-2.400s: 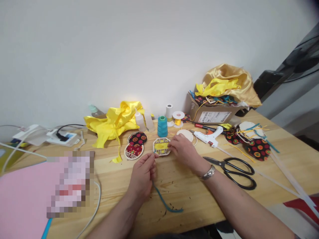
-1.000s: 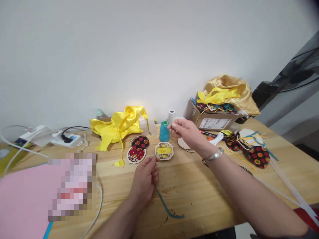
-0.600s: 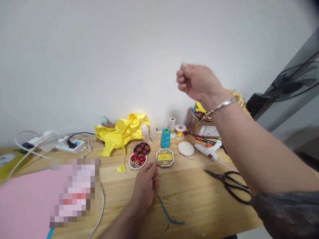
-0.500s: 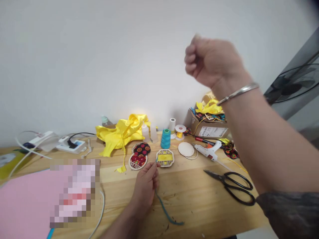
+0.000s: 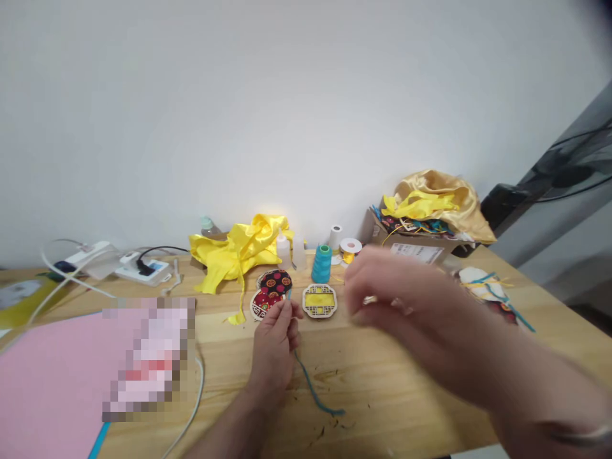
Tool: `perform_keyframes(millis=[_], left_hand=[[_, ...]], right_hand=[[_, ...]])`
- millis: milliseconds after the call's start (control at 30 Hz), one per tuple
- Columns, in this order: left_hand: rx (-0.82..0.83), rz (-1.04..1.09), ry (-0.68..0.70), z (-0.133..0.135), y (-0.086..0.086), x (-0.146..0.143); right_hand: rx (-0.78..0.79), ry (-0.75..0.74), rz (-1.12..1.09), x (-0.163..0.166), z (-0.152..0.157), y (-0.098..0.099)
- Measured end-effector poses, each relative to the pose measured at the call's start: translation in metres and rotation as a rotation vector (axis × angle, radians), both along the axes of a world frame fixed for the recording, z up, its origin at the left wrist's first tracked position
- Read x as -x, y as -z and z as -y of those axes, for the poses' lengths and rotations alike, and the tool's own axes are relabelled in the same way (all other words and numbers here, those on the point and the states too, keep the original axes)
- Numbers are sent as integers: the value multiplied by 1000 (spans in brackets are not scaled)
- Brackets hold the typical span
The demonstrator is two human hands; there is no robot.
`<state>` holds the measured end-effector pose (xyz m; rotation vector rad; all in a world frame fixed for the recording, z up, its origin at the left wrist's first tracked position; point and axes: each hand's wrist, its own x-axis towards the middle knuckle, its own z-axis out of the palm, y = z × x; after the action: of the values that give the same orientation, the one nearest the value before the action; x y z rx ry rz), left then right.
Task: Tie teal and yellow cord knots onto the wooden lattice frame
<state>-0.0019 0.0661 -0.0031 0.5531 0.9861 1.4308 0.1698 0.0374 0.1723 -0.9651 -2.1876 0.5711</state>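
1. A pink sheet [image 5: 52, 382] lies at the lower left of the frame on the table [image 5: 382, 389]. One part of it is pixelated.
2. Above it, at the middle left, there is a power strip [image 5: 143, 269] with a black plug in it.
3. A yellow cloth [image 5: 239, 252] is heaped at the back of the table, left of centre.
4. Two printed discs [image 5: 270, 290] lie just in front of the cloth and overlap each other.
5. The left hand [image 5: 275, 338] is at the lower centre. Its thumb and fingers are pinched together on the upper end of a teal cord [image 5: 310, 389]. The rest of the cord lies on the wood, going down and to the right.
6. A frame [image 5: 320, 300] with a yellow middle lies flat near the fingertips, on their right. A teal spool [image 5: 322, 264] stands upright behind it.
7. The right hand [image 5: 396, 306] is right of centre, above the table, and very blurred. I cannot tell if its fingers are together or apart.
8. A box [image 5: 415, 252] full of scraps stands at the back right.
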Motion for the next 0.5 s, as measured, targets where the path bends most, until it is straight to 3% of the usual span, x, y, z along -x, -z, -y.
perform_keyframes(millis=[100,233,333,500], left_hand=[[2,-2,29,2,0,-1],[18,10,80,3,-1,-5],[38,17,123,4,-2,-9],[52,-27,192,5,0,-11]], right_hand=[[32,-111,67,17,-4,56],[140,-21,-73,28,-33,111],[312,102,-256,32,-46,132],[521,187,-433,35,-55,151]])
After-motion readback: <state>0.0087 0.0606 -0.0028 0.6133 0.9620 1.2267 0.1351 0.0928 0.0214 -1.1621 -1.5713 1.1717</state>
